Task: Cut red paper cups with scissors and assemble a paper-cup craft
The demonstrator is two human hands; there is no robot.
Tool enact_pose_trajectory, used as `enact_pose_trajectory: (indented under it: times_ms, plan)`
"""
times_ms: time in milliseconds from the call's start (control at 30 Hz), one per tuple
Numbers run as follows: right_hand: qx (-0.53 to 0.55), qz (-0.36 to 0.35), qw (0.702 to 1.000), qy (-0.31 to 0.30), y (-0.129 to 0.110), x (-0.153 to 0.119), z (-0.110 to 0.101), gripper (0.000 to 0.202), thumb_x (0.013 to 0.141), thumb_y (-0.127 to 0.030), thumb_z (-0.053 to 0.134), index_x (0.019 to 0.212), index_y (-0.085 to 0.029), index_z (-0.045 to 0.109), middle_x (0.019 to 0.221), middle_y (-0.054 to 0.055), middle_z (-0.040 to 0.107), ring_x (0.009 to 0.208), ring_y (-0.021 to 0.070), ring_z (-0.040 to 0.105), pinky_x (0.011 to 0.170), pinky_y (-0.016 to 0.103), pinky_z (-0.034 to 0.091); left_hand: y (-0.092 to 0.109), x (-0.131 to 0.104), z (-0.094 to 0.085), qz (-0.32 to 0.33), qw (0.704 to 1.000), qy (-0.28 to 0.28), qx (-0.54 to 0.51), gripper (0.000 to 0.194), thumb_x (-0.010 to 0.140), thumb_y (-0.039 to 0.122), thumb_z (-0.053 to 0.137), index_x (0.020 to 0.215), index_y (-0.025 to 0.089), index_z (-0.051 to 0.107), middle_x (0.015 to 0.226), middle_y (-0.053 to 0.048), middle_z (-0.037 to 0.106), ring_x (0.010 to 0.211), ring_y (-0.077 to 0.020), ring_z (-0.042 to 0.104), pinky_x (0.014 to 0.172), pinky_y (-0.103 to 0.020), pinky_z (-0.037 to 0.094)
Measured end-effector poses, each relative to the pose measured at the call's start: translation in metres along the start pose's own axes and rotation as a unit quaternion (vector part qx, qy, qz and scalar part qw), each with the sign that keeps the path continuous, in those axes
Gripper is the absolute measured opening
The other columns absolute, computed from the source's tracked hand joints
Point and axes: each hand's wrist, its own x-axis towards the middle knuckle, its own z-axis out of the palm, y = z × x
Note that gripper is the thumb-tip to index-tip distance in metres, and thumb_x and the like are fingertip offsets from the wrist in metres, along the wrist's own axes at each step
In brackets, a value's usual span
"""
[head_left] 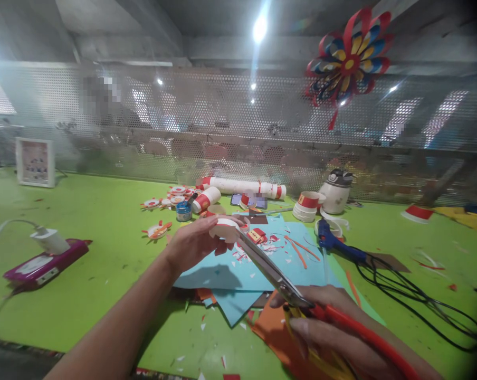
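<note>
Between the fingers of my left hand [189, 240] is a cut piece of paper cup [225, 230], white with a curved edge, held above the blue paper [207, 274]. My right hand [333, 330] is wrapped round a pair of scissors [268, 269] with red and yellow handles. The blade tips meet the right edge of the cup piece; whether they are parted there I cannot tell. Beneath lie red and white paper scraps [242, 253] and a red cup offcut [256, 235]. Orange paper [276, 332] lies below my right hand.
A blue glue gun [333, 237] with a looping black cord [400, 301] lies to the right. Stacked paper cups [305, 207], a blue jar [183, 211] and paper-disc crafts [157, 230] stand farther back. A purple power strip [48, 266] is at left.
</note>
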Motion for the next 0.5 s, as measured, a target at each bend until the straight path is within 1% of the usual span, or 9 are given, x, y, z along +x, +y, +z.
enact_pose_trajectory:
  times_ms: [67, 100, 167, 233, 267, 333, 400, 433, 500]
  plan:
    - [0.015, -0.015, 1.000, -0.005, 0.002, -0.002, 0.002, 0.028, 0.087, -0.043, 0.059, 0.109, -0.031, 0.070, 0.113, 0.007, 0.068, 0.105, 0.0281, 0.065, 0.088, 0.037, 0.055, -0.001, 0.000, -0.001, -0.019, 1.000, -0.012, 0.005, 0.042, 0.085, 0.044, 0.054, 0.105, 0.011, 0.070, 0.087, -0.013, 0.067, 0.069, -0.0166, 0.055, 0.058, -0.027, 0.037]
    - [0.018, -0.022, 1.000, -0.005, 0.002, -0.003, 0.003, 0.030, 0.086, -0.046, 0.059, 0.109, -0.031, 0.070, 0.113, 0.007, 0.068, 0.106, 0.0288, 0.064, 0.088, 0.038, 0.055, -0.002, 0.000, -0.001, -0.024, 1.000, -0.018, 0.007, 0.042, 0.084, 0.044, 0.055, 0.106, 0.011, 0.070, 0.086, -0.012, 0.066, 0.068, -0.0163, 0.055, 0.057, -0.027, 0.037]
    - [0.033, -0.025, 0.999, -0.010, 0.004, -0.004, 0.005, 0.039, 0.078, -0.054, 0.066, 0.109, -0.031, 0.070, 0.112, 0.007, 0.068, 0.109, 0.0317, 0.061, 0.088, 0.040, 0.054, -0.002, 0.000, -0.002, -0.029, 0.999, -0.027, 0.004, 0.041, 0.083, 0.044, 0.057, 0.104, 0.012, 0.070, 0.082, -0.010, 0.065, 0.067, -0.0161, 0.054, 0.056, -0.027, 0.035]
    - [0.070, -0.020, 0.997, -0.024, 0.005, -0.002, 0.007, 0.047, 0.070, -0.060, 0.071, 0.105, -0.029, 0.071, 0.103, 0.008, 0.070, 0.106, 0.0332, 0.063, 0.082, 0.039, 0.056, -0.003, 0.000, -0.002, -0.028, 0.999, -0.031, -0.005, 0.037, 0.083, 0.043, 0.058, 0.100, 0.013, 0.070, 0.079, -0.009, 0.065, 0.067, -0.0161, 0.055, 0.056, -0.027, 0.034]
    - [0.092, -0.011, 0.995, -0.035, 0.005, 0.000, 0.008, 0.045, 0.072, -0.060, 0.069, 0.103, -0.028, 0.071, 0.094, 0.009, 0.071, 0.099, 0.0316, 0.066, 0.076, 0.037, 0.057, -0.003, 0.001, -0.003, -0.028, 0.999, -0.029, -0.007, 0.035, 0.083, 0.042, 0.058, 0.097, 0.013, 0.070, 0.077, -0.009, 0.064, 0.066, -0.0161, 0.055, 0.056, -0.027, 0.034]
    - [0.148, 0.023, 0.986, -0.080, 0.002, 0.005, 0.010, 0.038, 0.084, -0.056, 0.059, 0.100, -0.023, 0.070, 0.072, 0.006, 0.069, 0.076, 0.0238, 0.069, 0.063, 0.030, 0.056, -0.003, 0.000, -0.003, -0.036, 0.999, -0.021, -0.005, 0.032, 0.081, 0.041, 0.060, 0.091, 0.012, 0.070, 0.074, -0.008, 0.064, 0.065, -0.0160, 0.054, 0.056, -0.027, 0.034]
    - [0.196, 0.055, 0.971, -0.126, -0.002, 0.010, 0.011, 0.035, 0.094, -0.048, 0.048, 0.101, -0.020, 0.068, 0.059, 0.002, 0.063, 0.057, 0.0162, 0.065, 0.054, 0.025, 0.053, -0.003, 0.000, -0.004, -0.046, 0.999, -0.015, 0.004, 0.032, 0.080, 0.041, 0.061, 0.088, 0.011, 0.070, 0.071, -0.008, 0.063, 0.062, -0.0154, 0.054, 0.056, -0.027, 0.034]
    - [0.217, 0.068, 0.963, -0.143, -0.005, 0.012, 0.010, 0.034, 0.096, -0.044, 0.046, 0.105, -0.018, 0.066, 0.061, 0.001, 0.063, 0.055, 0.0143, 0.063, 0.054, 0.025, 0.053, -0.003, 0.000, -0.005, -0.051, 0.999, -0.014, 0.009, 0.032, 0.079, 0.041, 0.062, 0.087, 0.011, 0.070, 0.070, -0.008, 0.062, 0.062, -0.0152, 0.053, 0.057, -0.028, 0.035]
    - [0.239, 0.074, 0.956, -0.155, -0.010, 0.015, 0.008, 0.030, 0.097, -0.038, 0.049, 0.112, -0.016, 0.062, 0.080, 0.003, 0.067, 0.066, 0.0145, 0.065, 0.061, 0.029, 0.055, -0.003, -0.001, -0.006, -0.061, 0.998, -0.011, 0.011, 0.033, 0.077, 0.041, 0.063, 0.087, 0.011, 0.070, 0.069, -0.007, 0.061, 0.061, -0.0151, 0.053, 0.058, -0.028, 0.036]
